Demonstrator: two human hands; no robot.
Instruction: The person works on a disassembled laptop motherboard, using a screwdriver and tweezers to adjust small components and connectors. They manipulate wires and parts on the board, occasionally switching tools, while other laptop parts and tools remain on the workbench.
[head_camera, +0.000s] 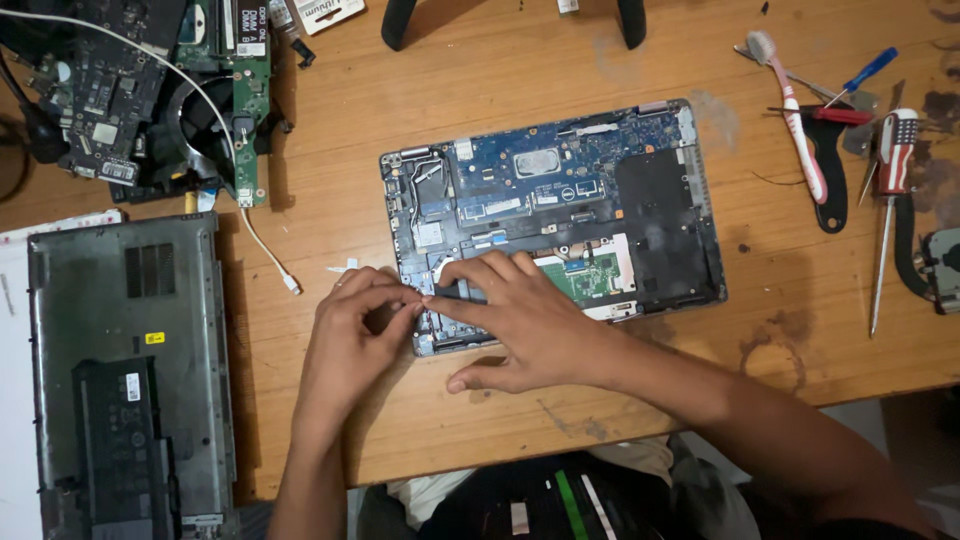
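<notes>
Two hands meet at the near-left corner of an opened laptop chassis (560, 210) in the head view, and that is where all the action sits. The chassis lies flat in the middle of the wooden table (520, 70), its long axis running left to right with a slight tilt, the right end riding a little farther from the person than the left. Blue circuit board fills its far half, a black panel covers the right side, and a small green board shows near the front edge.

Left hand (355, 335) comes in from below, forearm nearly straight up the picture, fingers curled inward and pinching at something small at the chassis corner; what it grips is too small to make out. Right hand (520, 325) reaches in from the lower right, forearm slanting across the table edge, palm down, fingers spread flat and pressing on the laptop's front-left area, thumb resting on the wood. The fingertips of both hands touch.

Off to the left, a grey laptop bottom cover (130, 380) lies lengthwise, and behind it a heap of loose circuit boards (140, 90). Over on the right, well apart: a toothbrush (795, 120) and a screwdriver with a striped handle (890, 190), its tip pointing toward the person.
</notes>
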